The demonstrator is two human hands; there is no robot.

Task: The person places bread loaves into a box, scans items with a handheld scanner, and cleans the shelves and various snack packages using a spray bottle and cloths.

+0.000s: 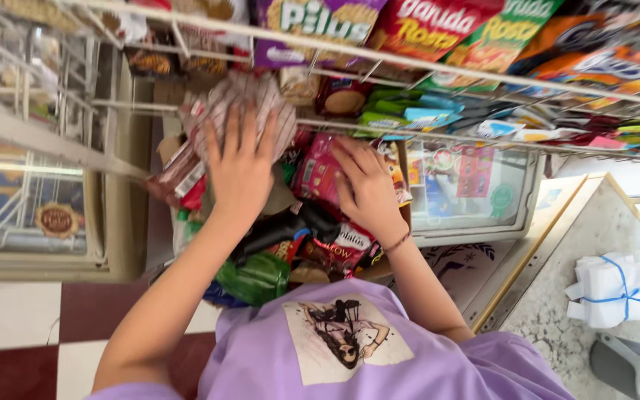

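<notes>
My left hand lies flat, fingers spread, on a pale checked snack packet that it presses toward the wire shelf. My right hand rests with curled fingers on a pink packet in a heap of snack packets just below the shelf. A thin band circles my right wrist. Red, black and green packets lie nearer my chest, above my purple printed shirt.
A white wire rack holds colourful snack bags across the top and right. A glass-topped chest freezer stands behind the heap. At right a speckled counter carries a tied white stack and a grey jug. The floor at left has red and white tiles.
</notes>
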